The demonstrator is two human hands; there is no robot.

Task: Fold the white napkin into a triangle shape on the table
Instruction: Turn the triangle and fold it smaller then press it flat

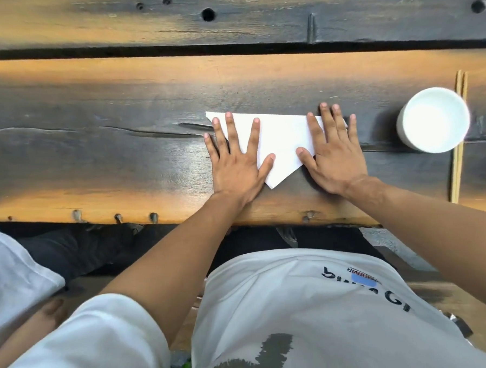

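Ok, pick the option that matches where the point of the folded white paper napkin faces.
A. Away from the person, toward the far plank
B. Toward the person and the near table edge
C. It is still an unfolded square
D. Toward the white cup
B: the white paper napkin lies as a triangle, long edge on the far side, tip toward the near edge of the dark wooden table, with the left hand and right hand pressed flat on it.

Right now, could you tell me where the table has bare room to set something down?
The table is bare left of the left hand and beyond the white napkin. It is crowded on the right, between the right hand, the white cup and the chopsticks.
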